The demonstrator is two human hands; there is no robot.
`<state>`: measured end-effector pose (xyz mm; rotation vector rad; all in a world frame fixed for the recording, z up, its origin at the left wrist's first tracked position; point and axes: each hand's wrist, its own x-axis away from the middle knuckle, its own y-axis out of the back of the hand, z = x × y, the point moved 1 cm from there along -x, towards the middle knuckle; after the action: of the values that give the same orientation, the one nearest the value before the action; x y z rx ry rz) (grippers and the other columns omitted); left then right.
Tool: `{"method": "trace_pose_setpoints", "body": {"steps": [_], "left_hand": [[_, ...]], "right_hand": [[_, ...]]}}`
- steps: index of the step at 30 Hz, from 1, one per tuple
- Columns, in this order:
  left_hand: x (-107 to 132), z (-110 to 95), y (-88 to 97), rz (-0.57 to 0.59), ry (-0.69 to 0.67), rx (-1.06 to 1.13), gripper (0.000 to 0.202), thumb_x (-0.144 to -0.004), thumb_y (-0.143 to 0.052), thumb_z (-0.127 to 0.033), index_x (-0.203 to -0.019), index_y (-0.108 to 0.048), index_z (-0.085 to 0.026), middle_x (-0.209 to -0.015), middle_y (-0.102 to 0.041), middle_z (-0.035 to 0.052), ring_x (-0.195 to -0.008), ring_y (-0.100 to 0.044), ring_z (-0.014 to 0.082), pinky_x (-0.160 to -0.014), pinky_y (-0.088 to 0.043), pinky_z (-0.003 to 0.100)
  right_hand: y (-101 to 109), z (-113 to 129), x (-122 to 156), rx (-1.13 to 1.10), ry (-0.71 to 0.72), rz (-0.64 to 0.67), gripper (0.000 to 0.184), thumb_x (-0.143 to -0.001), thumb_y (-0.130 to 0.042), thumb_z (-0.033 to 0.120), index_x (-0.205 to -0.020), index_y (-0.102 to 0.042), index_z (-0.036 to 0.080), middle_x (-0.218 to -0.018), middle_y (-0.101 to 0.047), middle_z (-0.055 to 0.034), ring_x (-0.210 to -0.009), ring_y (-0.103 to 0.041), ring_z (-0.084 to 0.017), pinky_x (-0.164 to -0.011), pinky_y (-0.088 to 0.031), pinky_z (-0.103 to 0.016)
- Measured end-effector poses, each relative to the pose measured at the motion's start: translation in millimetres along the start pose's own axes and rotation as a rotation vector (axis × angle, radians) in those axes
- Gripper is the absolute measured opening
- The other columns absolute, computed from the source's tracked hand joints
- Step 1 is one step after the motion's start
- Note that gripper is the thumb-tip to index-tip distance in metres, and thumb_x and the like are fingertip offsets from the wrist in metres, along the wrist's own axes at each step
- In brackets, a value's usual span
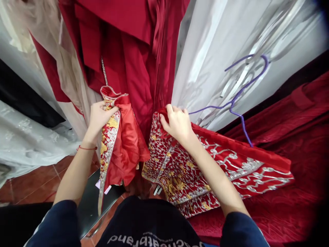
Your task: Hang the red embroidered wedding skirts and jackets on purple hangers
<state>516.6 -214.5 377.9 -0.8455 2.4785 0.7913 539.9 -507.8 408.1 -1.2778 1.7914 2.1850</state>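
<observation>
My left hand (99,116) is closed on a red embroidered bodice (125,140), with the thumb over its top edge. Gold and silver embroidery covers the bodice's outer side, and its plain red lining faces right. At its upper edge a beaded strap (104,71) runs upward. My right hand (177,122) grips the upper left end of a red embroidered skirt (177,175), whose silver and gold pattern spreads below my forearm. A purple hanger (232,102) reaches behind the skirt's plain red waistband; part of the hanger is hidden.
Plain red garments (133,51) hang straight ahead, with white fabric (203,41) to their right. Dark red patterned fabric (303,144) hangs at far right. White lace (33,133) hangs at left above a tiled floor (33,187). A black seat (95,206) stands below my left forearm.
</observation>
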Motion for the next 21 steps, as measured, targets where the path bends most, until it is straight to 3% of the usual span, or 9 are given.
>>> {"method": "trace_pose_setpoints", "body": {"steps": [4,8,11,14,16,18,19,21], "left_hand": [[-14.5,-13.2,-28.0,0.099,-0.113,-0.074,0.033,-0.070,-0.070,-0.038,-0.089,-0.074,-0.011,-0.078,-0.075,0.0030,-0.068,-0.062,0.0150,-0.060,-0.042,0.021],[-15.5,-43.9,-46.9,0.286,-0.230,-0.152,0.041,-0.070,-0.071,-0.039,-0.101,-0.076,-0.012,-0.080,-0.077,0.0038,-0.073,-0.066,0.0186,-0.063,-0.044,0.022],[-21.5,-71.7,-54.8,0.429,-0.334,-0.090,0.043,-0.069,-0.072,-0.038,-0.104,-0.076,-0.013,-0.090,-0.078,0.0051,-0.077,-0.067,0.0199,-0.066,-0.048,0.024],[-31.5,-90.8,-65.4,0.512,-0.369,0.014,0.041,-0.069,-0.071,-0.037,-0.101,-0.076,-0.012,-0.081,-0.076,0.0047,-0.069,-0.064,0.0172,-0.062,-0.048,0.025],[-35.4,-98.4,-76.6,0.597,-0.337,0.113,0.039,-0.068,-0.071,-0.037,-0.097,-0.076,-0.012,-0.078,-0.075,0.0047,-0.067,-0.064,0.0164,-0.060,-0.049,0.025],[-33.9,-105.9,-90.0,0.768,-0.309,0.211,0.037,-0.067,-0.072,-0.039,-0.093,-0.076,-0.013,-0.081,-0.074,0.0055,-0.072,-0.066,0.0181,-0.065,-0.052,0.028],[-31.4,-110.6,-96.7,0.871,-0.306,0.237,0.036,-0.066,-0.073,-0.039,-0.091,-0.076,-0.014,-0.082,-0.074,0.0057,-0.075,-0.067,0.0193,-0.068,-0.054,0.030],[-25.3,-122.1,-108.2,1.047,-0.321,0.225,0.032,-0.065,-0.075,-0.038,-0.087,-0.075,-0.014,-0.079,-0.073,0.0050,-0.079,-0.069,0.0213,-0.072,-0.056,0.032]], "right_hand": [[16.1,11.5,18.2,-0.046,0.147,0.014,0.033,-0.099,-0.038,0.036,-0.100,-0.061,0.013,-0.079,-0.068,-0.0091,-0.073,-0.059,-0.021,-0.074,-0.032,-0.035],[37.8,22.2,22.8,-0.047,0.244,0.064,0.031,-0.099,-0.040,0.034,-0.099,-0.063,0.014,-0.079,-0.068,-0.0069,-0.073,-0.061,-0.020,-0.073,-0.033,-0.035],[52.3,9.7,24.0,-0.018,0.435,0.082,0.029,-0.099,-0.039,0.026,-0.104,-0.065,0.014,-0.087,-0.070,-0.0082,-0.081,-0.063,-0.021,-0.078,-0.038,-0.036],[76.1,-23.9,44.5,-0.054,0.669,-0.053,0.023,-0.095,-0.045,0.023,-0.102,-0.067,0.023,-0.086,-0.071,-0.0037,-0.084,-0.064,-0.019,-0.075,-0.043,-0.035],[95.8,-55.1,64.6,-0.070,0.533,-0.275,0.018,-0.091,-0.051,0.018,-0.096,-0.067,0.027,-0.077,-0.069,-0.0010,-0.078,-0.063,-0.018,-0.069,-0.044,-0.033],[111.6,-89.4,81.7,-0.077,0.138,-0.459,0.016,-0.090,-0.053,0.016,-0.091,-0.066,0.025,-0.079,-0.069,-0.0032,-0.075,-0.064,-0.017,-0.069,-0.046,-0.032],[116.0,-106.2,87.5,-0.112,-0.069,-0.459,0.013,-0.091,-0.053,0.019,-0.091,-0.066,0.023,-0.082,-0.070,-0.0052,-0.073,-0.064,-0.017,-0.068,-0.047,-0.032],[117.3,-135.8,92.2,-0.255,-0.364,-0.219,0.015,-0.091,-0.054,0.029,-0.090,-0.066,0.020,-0.079,-0.070,-0.0062,-0.063,-0.062,-0.016,-0.060,-0.046,-0.031]]}}
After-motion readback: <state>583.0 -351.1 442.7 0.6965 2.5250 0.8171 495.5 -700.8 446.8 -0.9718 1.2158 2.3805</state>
